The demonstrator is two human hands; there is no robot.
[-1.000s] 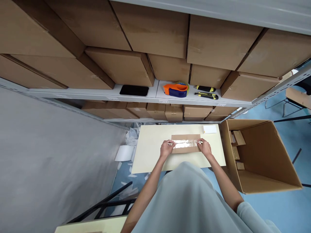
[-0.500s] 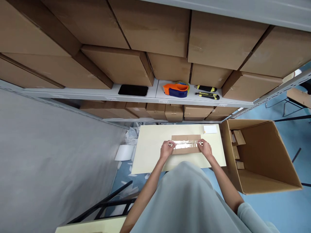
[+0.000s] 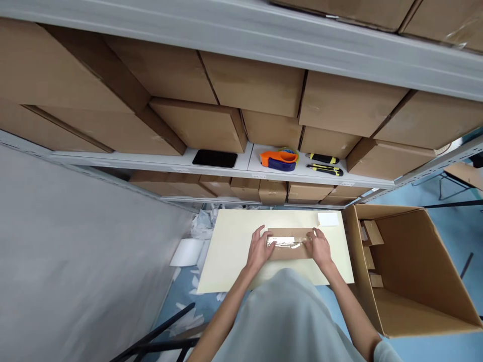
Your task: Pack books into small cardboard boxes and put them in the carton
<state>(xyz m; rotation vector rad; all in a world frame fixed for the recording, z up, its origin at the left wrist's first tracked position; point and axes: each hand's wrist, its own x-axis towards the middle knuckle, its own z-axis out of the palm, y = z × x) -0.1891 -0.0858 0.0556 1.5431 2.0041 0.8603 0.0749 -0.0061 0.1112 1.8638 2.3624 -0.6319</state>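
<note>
On the pale yellow table [image 3: 230, 251] lies a small flat cardboard box [image 3: 289, 254], with a shiny strip of clear packing tape [image 3: 289, 242] running lengthwise over its top. My left hand [image 3: 259, 249] rests at the box's left end, fingers apart, the thumb on the end of the tape. At the right end, the bent fingers of my right hand [image 3: 319, 247] close over the box's edge and the tape; their tips are partly hidden. A small white box [image 3: 328, 219] lies beyond my right hand, near the table's far right corner.
Right of the table stands a large open carton [image 3: 422, 271] with several small boxes inside. The shelf [image 3: 249, 156] ahead carries cartons, a black phone [image 3: 215, 158], an orange-and-blue tape dispenser [image 3: 279, 160] and two utility knives [image 3: 324, 164]. Paper scraps [image 3: 202, 223] litter the floor at left.
Both hands have gone from pinching the tape ends above the box to pressing at its two ends. My left fingers have spread. The camera view has tilted up.
</note>
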